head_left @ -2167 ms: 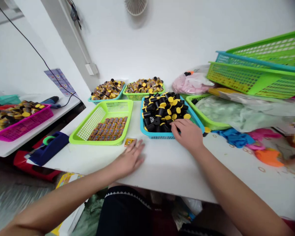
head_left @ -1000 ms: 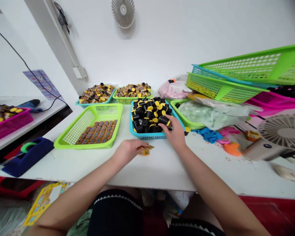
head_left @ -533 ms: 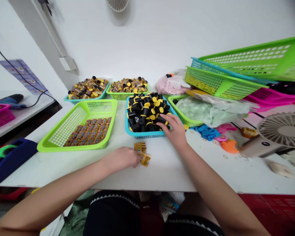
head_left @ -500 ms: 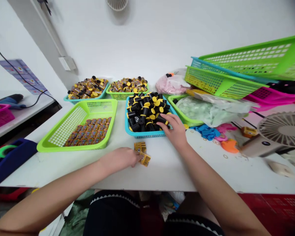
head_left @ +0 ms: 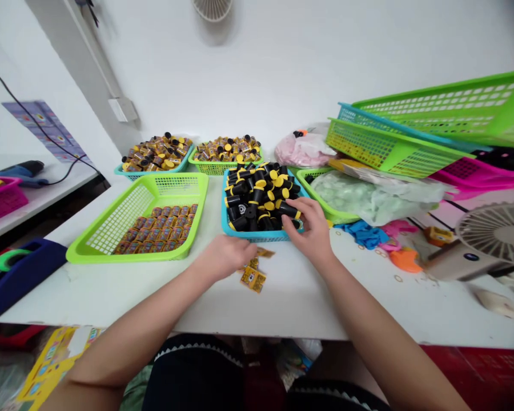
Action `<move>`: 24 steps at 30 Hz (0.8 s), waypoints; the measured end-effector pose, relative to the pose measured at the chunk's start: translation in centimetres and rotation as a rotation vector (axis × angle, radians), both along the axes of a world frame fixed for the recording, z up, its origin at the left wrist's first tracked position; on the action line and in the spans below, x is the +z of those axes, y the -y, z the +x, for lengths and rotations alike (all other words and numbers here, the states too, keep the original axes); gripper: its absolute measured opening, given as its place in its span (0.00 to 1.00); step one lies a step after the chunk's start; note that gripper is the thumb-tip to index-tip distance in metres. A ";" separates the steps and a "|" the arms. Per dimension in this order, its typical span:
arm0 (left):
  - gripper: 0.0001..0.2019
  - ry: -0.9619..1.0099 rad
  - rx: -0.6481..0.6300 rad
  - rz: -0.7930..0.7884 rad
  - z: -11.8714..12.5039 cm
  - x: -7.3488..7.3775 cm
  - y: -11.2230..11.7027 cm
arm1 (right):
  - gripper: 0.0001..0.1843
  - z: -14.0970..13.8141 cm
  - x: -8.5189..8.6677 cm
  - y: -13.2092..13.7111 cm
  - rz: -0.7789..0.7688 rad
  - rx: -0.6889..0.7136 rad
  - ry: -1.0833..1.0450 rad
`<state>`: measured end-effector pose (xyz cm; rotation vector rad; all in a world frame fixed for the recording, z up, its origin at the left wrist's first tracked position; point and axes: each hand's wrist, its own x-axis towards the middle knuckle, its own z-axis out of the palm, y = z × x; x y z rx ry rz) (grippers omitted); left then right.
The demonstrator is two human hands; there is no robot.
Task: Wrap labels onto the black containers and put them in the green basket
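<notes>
My right hand (head_left: 312, 231) is at the near right corner of a blue basket (head_left: 225, 224) heaped with small black tubes with yellow caps (head_left: 260, 194); its fingers curl around one black tube (head_left: 289, 210). My left hand (head_left: 227, 257) rests on the white table just in front of that basket, fingers bent over a few small yellow stickers (head_left: 253, 277); one sticker (head_left: 265, 252) pokes out past its fingertips.
A green basket (head_left: 111, 225) with rows of labelled tubes sits left. Two baskets of finished tubes (head_left: 156, 154) stand behind. Stacked empty baskets (head_left: 411, 134), plastic bags, a small fan (head_left: 492, 234) and a blue tape dispenser (head_left: 12, 271) surround the spot.
My left hand slid forward over the stickers toward the blue basket. My right hand closed around a black tube at the basket's corner. The camera shifted slightly.
</notes>
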<state>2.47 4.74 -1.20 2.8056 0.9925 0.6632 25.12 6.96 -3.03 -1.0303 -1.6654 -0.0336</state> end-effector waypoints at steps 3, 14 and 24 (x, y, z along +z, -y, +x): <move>0.14 -0.331 -0.101 0.017 -0.2 -1.4 0.5 | 0.16 0.0 0.0 0.0 -0.014 -0.011 0.049; 0.13 -0.179 -0.249 -0.346 -3.7 -0.8 -1.3 | 0.16 0.1 0.0 -0.1 -0.031 -0.016 0.030; 0.23 0.904 0.113 -0.938 -0.7 -1.3 0.5 | 0.19 -1.3 0.6 2.3 -0.410 0.555 -0.346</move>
